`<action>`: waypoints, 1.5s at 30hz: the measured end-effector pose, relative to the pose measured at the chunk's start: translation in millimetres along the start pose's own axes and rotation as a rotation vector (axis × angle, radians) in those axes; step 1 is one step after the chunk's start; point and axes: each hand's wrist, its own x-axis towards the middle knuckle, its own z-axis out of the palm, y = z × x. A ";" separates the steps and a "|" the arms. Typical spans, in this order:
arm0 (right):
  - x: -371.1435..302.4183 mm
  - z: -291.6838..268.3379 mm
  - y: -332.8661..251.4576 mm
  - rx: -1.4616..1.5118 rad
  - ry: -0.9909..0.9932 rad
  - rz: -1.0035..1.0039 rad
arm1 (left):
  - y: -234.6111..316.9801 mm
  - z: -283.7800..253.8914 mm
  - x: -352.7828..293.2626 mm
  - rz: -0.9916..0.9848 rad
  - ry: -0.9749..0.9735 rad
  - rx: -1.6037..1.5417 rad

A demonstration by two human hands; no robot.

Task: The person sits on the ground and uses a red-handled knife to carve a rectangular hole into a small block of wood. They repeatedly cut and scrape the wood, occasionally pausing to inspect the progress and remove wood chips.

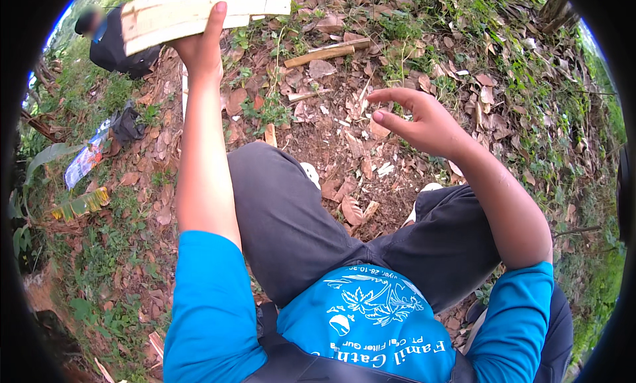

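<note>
My left hand [204,50] is raised at the upper left, closed round a pale, flat piece of split wood [165,17]. The thumb presses on its near face, while the other fingers are hidden behind it. The wood lies crosswise in the picture, with a stepped lower edge on its right part. My right hand [424,120] hangs in the air to the right, above the leaf-covered ground. Its fingers are loosely bent, apart from the thumb, and nothing shows between them.
Two split sticks [328,54] lie ahead among dry leaves. Wood chips [385,169] are scattered between my feet. On the left lie a blue and white plastic wrapper [89,156] and a black bag [127,123]. A person in dark clothes [114,46] is at the far left.
</note>
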 end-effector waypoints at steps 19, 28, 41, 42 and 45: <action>14.3 -4.6 9.3 -0.006 0.367 -0.007 | 14.0 30.3 -22.7 -0.516 -0.327 -0.705; 26.1 21.7 -45.1 0.748 0.222 0.028 | 72.5 91.3 -67.5 -0.658 -0.358 -0.788; 41.7 17.8 -24.1 0.388 0.298 0.146 | 77.5 104.3 -57.7 -0.790 -0.249 -0.826; 38.2 16.9 -29.8 0.345 0.293 0.160 | 76.3 101.6 -56.4 -0.796 -0.227 -0.828; 40.8 20.1 -29.0 0.414 0.475 0.040 | 74.5 102.8 -57.3 -0.815 -0.189 -0.841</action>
